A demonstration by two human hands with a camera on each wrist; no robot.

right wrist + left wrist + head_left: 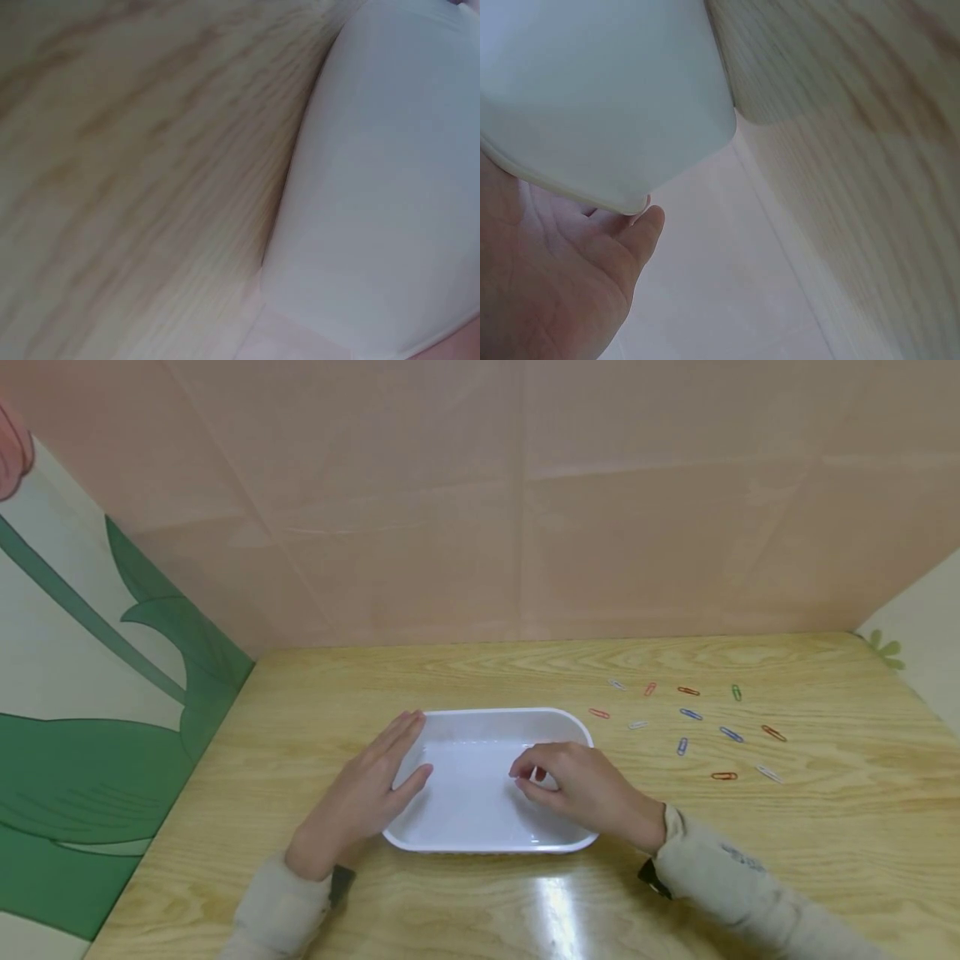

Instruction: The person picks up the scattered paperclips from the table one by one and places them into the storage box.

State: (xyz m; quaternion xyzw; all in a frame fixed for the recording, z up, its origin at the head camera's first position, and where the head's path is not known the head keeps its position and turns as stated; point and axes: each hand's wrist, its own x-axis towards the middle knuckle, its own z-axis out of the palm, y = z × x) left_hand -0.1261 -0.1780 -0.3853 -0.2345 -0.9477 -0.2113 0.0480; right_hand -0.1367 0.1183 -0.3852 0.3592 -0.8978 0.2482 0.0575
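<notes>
A white rectangular tray (465, 793) with rounded corners sits on the wooden table. My left hand (367, 785) rests on its left rim, fingers straight along the far corner and thumb over the inside. The left wrist view shows that hand (562, 270) against the tray's rim. Over the right part of the tray, the curled fingers and thumb of my right hand (581, 781) meet at the tips. A tiny pale object (516, 777) appears pinched there, too small to make out. The right wrist view shows mainly the tray's outer wall (375, 187).
To the right of the tray lie several scattered paper clips, among them a green clip (737, 692), a blue clip (731, 734), a red clip (724, 776) and a white clip (768, 773). A pinkish sheet (517, 527) stands behind the table (825, 860).
</notes>
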